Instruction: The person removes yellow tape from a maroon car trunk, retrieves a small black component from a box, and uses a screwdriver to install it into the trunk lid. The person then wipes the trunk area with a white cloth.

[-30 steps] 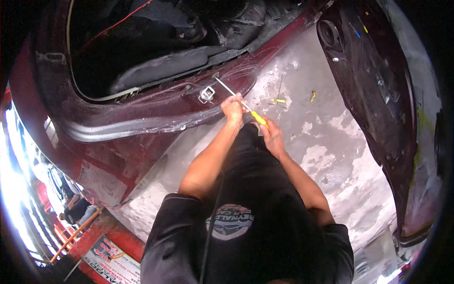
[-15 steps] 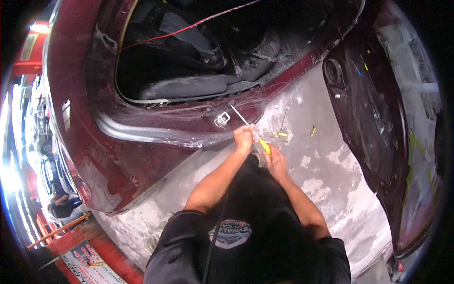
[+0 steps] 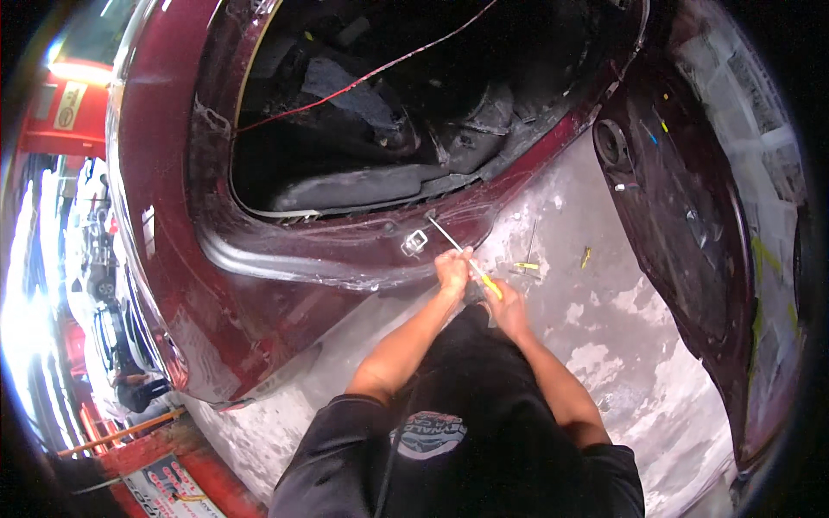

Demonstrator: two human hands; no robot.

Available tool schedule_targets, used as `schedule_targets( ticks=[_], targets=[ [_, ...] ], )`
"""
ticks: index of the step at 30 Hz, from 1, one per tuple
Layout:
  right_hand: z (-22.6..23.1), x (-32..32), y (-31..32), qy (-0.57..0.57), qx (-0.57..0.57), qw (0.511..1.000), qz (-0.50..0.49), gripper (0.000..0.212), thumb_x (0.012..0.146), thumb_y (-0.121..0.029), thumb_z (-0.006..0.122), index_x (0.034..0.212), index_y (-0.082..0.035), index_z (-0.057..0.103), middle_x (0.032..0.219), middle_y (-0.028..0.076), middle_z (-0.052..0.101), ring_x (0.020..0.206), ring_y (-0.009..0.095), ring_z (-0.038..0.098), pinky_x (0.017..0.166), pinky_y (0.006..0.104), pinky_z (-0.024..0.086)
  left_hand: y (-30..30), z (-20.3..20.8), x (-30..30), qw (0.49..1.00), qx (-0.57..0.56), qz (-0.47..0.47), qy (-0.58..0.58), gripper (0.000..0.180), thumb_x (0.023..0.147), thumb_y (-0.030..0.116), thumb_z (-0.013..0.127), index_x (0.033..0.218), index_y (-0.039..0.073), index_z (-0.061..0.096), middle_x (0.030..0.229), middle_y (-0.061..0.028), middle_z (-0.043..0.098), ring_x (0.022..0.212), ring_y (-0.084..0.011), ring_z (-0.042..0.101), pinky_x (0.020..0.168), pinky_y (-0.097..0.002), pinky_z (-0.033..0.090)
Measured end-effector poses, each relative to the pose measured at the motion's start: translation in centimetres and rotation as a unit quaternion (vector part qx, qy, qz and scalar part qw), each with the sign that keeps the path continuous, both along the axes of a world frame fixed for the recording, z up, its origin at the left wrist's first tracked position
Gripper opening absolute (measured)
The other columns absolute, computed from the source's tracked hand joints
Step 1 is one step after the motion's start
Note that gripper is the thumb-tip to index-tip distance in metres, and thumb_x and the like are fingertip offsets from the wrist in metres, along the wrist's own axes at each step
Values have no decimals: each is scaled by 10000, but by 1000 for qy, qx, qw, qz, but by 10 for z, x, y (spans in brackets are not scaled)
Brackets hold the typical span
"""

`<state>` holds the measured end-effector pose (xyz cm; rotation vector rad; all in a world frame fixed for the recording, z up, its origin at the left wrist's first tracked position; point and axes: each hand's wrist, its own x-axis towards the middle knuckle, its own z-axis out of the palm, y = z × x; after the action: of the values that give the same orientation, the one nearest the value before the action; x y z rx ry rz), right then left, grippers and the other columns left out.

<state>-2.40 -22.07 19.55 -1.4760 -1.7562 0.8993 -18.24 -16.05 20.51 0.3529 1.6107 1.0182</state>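
Probably a car body workshop: a stripped maroon car shell (image 3: 259,285) on stained concrete floor (image 3: 622,345).

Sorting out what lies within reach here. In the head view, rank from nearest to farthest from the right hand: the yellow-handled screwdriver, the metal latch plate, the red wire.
1. yellow-handled screwdriver: held in the right hand.
2. metal latch plate: on the maroon sill, up-left.
3. red wire: across the dark opening, farthest up.

left hand (image 3: 452,269): gripping the screwdriver (image 3: 466,259) shaft
right hand (image 3: 505,306): on its yellow handle
tip: at the maroon car body (image 3: 285,285) sill, beside a metal latch (image 3: 414,243)
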Motion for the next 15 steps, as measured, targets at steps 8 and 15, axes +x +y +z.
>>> schedule_targets(
  ticks=[8, 15],
  targets=[
    [14, 1, 11, 202, -248, 947, 35, 364, 978, -345, 573, 1166, -37, 624, 667, 26, 587, 551, 122, 571, 494, 285, 442, -3, -9, -12, 999, 14, 25, -17, 187, 960, 118, 593, 852, -32, 618, 744, -161, 680, 468, -163, 581, 430, -306, 525],
    [9, 13, 5, 118, -229, 965, 51, 419, 976, -344, 583, 1263, -38, 586, 689, 18, 578, 671, 196, 611, 613, 324, 497, 1, -3, -2, 998, 42, 25, 32, 242, 947, 120, 633, 737, 8, 592, 667, -136, 654, 414, -149, 548, 367, -296, 473]
  ],
)
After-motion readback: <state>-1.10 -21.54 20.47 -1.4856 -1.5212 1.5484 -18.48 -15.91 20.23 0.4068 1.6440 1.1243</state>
